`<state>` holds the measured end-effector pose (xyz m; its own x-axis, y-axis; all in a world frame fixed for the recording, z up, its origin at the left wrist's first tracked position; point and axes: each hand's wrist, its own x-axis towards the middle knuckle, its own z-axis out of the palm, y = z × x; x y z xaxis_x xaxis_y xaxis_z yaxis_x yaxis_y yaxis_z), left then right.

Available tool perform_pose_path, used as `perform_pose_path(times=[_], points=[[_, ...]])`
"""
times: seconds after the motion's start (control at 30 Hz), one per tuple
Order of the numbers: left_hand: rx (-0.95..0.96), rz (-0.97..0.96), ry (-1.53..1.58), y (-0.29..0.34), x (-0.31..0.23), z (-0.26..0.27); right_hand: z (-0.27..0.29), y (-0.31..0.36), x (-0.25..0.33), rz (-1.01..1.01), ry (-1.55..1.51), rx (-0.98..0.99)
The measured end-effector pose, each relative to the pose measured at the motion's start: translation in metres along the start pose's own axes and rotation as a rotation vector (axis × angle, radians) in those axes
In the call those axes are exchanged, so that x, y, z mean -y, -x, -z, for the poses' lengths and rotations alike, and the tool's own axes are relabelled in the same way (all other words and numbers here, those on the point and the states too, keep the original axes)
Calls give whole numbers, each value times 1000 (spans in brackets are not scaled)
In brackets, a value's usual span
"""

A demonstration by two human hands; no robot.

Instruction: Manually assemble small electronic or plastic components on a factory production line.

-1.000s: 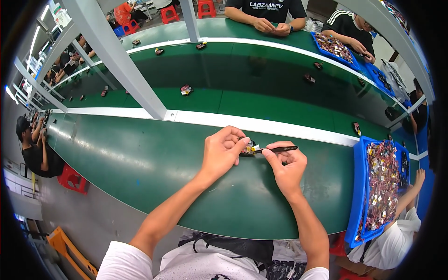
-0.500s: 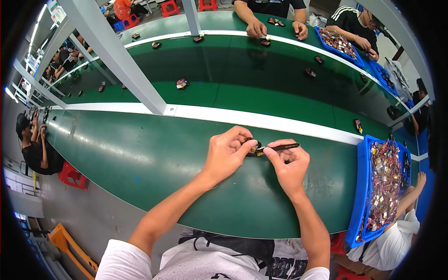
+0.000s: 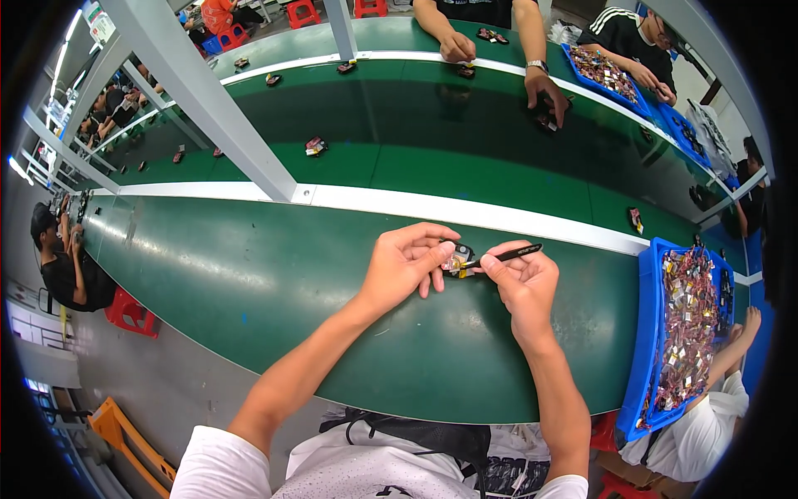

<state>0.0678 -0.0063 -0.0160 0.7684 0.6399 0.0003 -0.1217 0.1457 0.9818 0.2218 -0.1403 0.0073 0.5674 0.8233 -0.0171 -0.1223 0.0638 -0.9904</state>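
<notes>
A co-worker's hand (image 3: 542, 87) has moved out over the belt (image 3: 465, 170). Two hands, near but apart: the left hand (image 3: 409, 264) pinches one device (image 3: 460, 261) over the bench (image 3: 249, 274); the right hand (image 3: 525, 281) grips one black tool (image 3: 525, 251), tip at the device. One blue tray (image 3: 645, 328) stands at right.

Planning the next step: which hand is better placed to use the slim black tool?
Probably the right hand, which holds the slim black tool with its tip at the small black-cased device; the left hand grips that device.
</notes>
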Motion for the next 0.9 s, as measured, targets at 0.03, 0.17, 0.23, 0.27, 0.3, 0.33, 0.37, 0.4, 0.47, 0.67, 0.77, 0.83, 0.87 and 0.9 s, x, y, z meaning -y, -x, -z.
perform_pose_path(times=[0.03,0.17,0.23,0.27,0.3,0.33,0.37,0.4,0.47,0.67,0.77,0.83,0.87,0.9], points=[[45,14,56,-1,1,1,0,0,1,-7,-20,-3],[71,25,136,-1,1,0,1,1,-1,54,-32,-30],[85,42,166,-1,2,1,-2,3,-1,111,-9,-36],[82,45,166,-1,3,0,-3,4,-2,171,15,-42],[82,40,172,-1,4,0,-3,4,-3,166,15,-42],[82,34,178,-1,4,-1,-3,4,-6,249,65,-61],[80,38,180,0,5,-2,-3,4,-8,332,115,-79],[79,35,185,-1,6,-2,-4,4,-8,327,115,-78],[75,36,192,0,7,-3,-7,5,-9,455,240,-123],[47,25,204,0,10,-4,-7,5,-15,519,337,-128],[36,18,194,0,11,-4,-8,5,-16,548,352,-133],[40,17,211,0,12,-4,-8,5,-17,561,369,-132],[39,18,212,0,12,-4,-8,5,-17,575,384,-132],[45,20,209,0,12,-3,-8,5,-17,574,385,-131]])
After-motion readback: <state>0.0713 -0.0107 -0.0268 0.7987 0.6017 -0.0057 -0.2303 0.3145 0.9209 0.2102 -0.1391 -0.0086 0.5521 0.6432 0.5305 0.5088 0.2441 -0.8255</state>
